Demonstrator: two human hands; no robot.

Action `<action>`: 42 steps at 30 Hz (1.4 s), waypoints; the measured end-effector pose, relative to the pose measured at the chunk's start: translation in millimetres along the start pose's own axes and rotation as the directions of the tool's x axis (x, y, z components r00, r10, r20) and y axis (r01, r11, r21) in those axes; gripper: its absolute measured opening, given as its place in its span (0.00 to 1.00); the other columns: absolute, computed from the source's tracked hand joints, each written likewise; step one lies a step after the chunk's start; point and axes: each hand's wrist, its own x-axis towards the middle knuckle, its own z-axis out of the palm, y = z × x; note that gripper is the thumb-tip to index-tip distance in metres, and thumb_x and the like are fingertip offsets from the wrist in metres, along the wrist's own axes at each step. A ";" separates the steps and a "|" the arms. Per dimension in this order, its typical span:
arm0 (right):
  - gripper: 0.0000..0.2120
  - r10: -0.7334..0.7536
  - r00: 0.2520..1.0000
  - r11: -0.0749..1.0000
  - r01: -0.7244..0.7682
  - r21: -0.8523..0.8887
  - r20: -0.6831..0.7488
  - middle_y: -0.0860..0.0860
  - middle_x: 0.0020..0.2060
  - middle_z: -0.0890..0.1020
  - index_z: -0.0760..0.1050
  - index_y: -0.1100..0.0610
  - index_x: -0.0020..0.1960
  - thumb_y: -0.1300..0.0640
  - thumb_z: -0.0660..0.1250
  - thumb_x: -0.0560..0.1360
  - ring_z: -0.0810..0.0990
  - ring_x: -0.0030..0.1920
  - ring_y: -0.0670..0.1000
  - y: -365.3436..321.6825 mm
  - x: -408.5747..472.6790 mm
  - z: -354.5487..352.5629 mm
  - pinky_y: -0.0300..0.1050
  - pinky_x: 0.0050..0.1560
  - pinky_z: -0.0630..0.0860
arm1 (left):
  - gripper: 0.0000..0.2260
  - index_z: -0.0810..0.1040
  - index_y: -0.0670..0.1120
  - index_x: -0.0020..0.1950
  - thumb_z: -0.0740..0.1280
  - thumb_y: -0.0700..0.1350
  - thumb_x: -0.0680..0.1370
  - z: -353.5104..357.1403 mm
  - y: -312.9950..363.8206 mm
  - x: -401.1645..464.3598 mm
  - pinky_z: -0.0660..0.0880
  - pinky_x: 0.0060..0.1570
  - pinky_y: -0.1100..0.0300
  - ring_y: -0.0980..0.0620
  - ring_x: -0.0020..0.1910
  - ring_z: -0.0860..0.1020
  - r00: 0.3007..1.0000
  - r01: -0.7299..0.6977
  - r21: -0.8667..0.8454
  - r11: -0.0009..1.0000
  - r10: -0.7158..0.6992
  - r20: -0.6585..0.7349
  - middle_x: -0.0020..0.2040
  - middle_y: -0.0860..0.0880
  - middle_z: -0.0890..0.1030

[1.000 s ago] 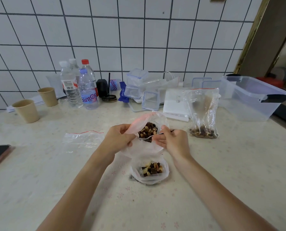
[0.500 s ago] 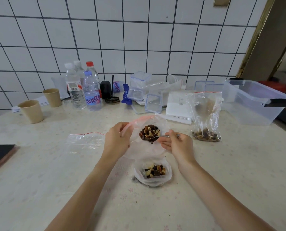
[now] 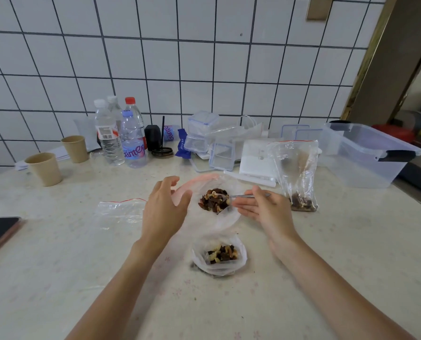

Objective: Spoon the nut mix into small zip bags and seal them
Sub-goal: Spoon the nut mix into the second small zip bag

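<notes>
- Right grip (image 3: 265,209) pinches a spoon (image 3: 243,196), its bowl of nut mix (image 3: 214,200) inside the open zip bag (image 3: 204,190).
- Left grip (image 3: 164,209), fingers loosely spread, touches the bag's left side.
- Nearer on the desk (image 3: 57,266), another bag of mix (image 3: 219,256) lies between both wrists.

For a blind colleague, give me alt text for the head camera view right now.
A right hand holds a spoon of nut mix over an open zip bag beside the open left hand, on a table cluttered with bottles and containers.
</notes>
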 end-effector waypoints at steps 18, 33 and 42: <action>0.16 0.100 0.989 0.993 -0.107 0.053 0.113 0.67 0.41 0.86 0.78 0.68 0.51 0.55 0.62 0.86 0.88 0.44 0.65 -16.1 -77.1 -44.6 0.46 0.40 0.85 | 0.14 0.81 0.54 0.44 0.64 0.60 0.81 -36.3 25.3 -76.6 0.74 0.38 0.62 0.59 0.30 0.81 0.921 -0.021 0.038 0.999 0.004 0.390 0.28 0.55 0.82; 0.16 -0.414 0.546 0.348 0.834 -0.427 0.729 0.48 0.55 0.85 0.82 0.56 0.64 0.49 0.61 0.85 0.84 0.55 0.45 5.2 -88.0 -54.5 0.45 0.54 0.81 | 0.07 0.81 0.55 0.43 0.69 0.49 0.82 -40.9 28.7 -81.6 0.74 0.33 0.69 0.59 0.27 0.82 0.937 -0.120 -0.084 0.989 0.141 0.319 0.30 0.57 0.83; 0.12 -0.313 0.909 0.907 0.372 -0.196 0.276 0.52 0.44 0.89 0.84 0.51 0.50 0.55 0.63 0.85 0.88 0.48 0.51 -0.5 -72.3 -54.5 0.40 0.46 0.82 | 0.08 0.81 0.58 0.43 0.68 0.58 0.80 -42.9 17.1 -80.7 0.81 0.39 0.53 0.57 0.28 0.81 0.955 -0.108 -0.088 0.990 0.128 0.267 0.32 0.56 0.82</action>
